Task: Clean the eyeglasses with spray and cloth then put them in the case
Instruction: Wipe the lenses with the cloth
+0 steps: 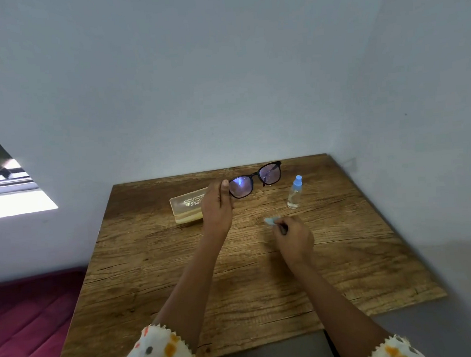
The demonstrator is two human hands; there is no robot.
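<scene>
My left hand (216,205) holds black-framed eyeglasses (254,179) by their left side, lifted above the far part of the wooden table (157,269). The lenses face me and reflect light. My right hand (292,237) rests lower on the table, its fingers closed on a small light-blue cloth (271,221) that sticks out toward the left. A clear spray bottle (294,192) with a blue cap stands upright just beyond my right hand. A pale yellow glasses case (187,206) lies behind my left hand, partly hidden by it.
The table stands in a corner with grey walls behind and to the right. A red mattress (23,321) lies on the left below the table's edge. A window (0,182) is at the far left.
</scene>
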